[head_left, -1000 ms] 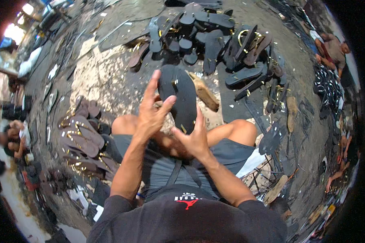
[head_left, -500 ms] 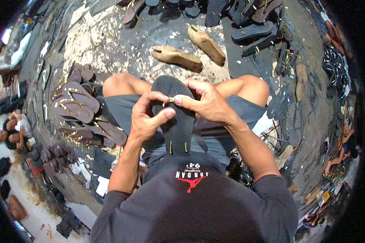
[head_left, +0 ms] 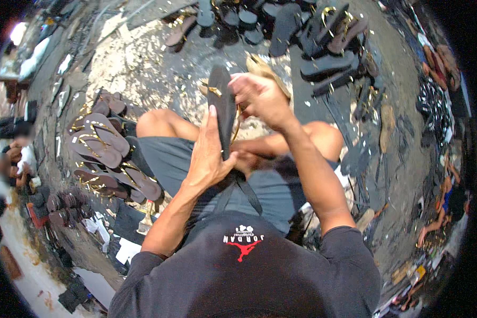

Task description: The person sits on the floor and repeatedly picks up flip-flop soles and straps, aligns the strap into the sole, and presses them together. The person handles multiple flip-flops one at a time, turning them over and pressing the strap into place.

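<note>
A dark flip-flop sole point(head_left: 221, 114) stands tilted on its edge above my lap, toe end away from me. My left hand point(head_left: 206, 159) is closed around its heel half, fingers along the left face and thumb at the right edge. A small gold piece point(head_left: 215, 90) sticks out of the left face near the toe. On the sole's right side hangs a gold strap point(head_left: 236, 129), partly hidden. My right hand point(head_left: 262, 100) is beside the toe end, above the strap. Its fingers look bent but are smeared by motion, so their grip is unclear.
Wooden shoe lasts point(head_left: 267, 71) lie beyond my hands, partly covered. Brown flip-flops with gold straps point(head_left: 103, 138) are piled at my left. Dark sandals point(head_left: 328, 63) line the far side. A brush point(head_left: 146, 222) lies by my left forearm. Other people point(head_left: 18, 159) sit at far left.
The sole has turned from face-up onto its edge and moved farther from me. My left hand has shifted from the gold piece to the heel half; my right hand has moved to the sole's right side.
</note>
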A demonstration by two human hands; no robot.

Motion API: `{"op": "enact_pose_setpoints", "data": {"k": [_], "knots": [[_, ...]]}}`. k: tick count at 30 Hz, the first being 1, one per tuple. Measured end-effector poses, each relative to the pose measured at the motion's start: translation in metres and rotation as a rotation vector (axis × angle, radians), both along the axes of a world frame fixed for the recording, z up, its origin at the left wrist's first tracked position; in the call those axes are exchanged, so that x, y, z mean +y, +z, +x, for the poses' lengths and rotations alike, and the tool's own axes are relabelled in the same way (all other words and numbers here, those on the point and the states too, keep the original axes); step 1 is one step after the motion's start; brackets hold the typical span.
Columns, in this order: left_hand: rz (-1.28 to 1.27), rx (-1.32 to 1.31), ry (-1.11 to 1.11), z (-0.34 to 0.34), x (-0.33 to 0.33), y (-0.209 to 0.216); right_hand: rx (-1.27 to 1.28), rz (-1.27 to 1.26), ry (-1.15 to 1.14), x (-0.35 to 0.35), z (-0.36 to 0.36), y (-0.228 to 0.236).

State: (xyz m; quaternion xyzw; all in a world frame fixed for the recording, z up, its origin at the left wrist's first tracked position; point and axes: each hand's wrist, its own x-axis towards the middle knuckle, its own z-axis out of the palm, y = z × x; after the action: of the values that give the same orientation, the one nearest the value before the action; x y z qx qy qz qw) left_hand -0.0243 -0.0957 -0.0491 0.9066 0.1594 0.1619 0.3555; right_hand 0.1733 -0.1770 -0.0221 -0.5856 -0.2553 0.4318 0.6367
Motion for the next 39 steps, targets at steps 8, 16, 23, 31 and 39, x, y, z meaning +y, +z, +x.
{"op": "enact_pose_setpoints", "data": {"k": [8, 16, 23, 31, 39], "knots": [[-1.046, -0.234, 0.337, -0.021, 0.064, 0.019, -0.648, -0.824, -0.135, -0.030, 0.113, -0.192], [-0.262, -0.124, 0.540, -0.003, 0.119, 0.023, -0.124, -0.043, -0.229, -0.055, -0.060, -0.008], [-0.188, -0.189, 0.242, -0.020, 0.051, 0.030, -0.401, 0.007, -0.403, -0.022, -0.121, 0.013], [-1.409, -0.703, -0.187, 0.039, 0.120, 0.113, -0.737, 0.206, -0.374, -0.026, -0.141, 0.019], [-1.114, -0.571, 0.103, 0.015, 0.087, 0.085, -0.894, 0.224, -0.383, -0.017, -0.134, 0.002]]}}
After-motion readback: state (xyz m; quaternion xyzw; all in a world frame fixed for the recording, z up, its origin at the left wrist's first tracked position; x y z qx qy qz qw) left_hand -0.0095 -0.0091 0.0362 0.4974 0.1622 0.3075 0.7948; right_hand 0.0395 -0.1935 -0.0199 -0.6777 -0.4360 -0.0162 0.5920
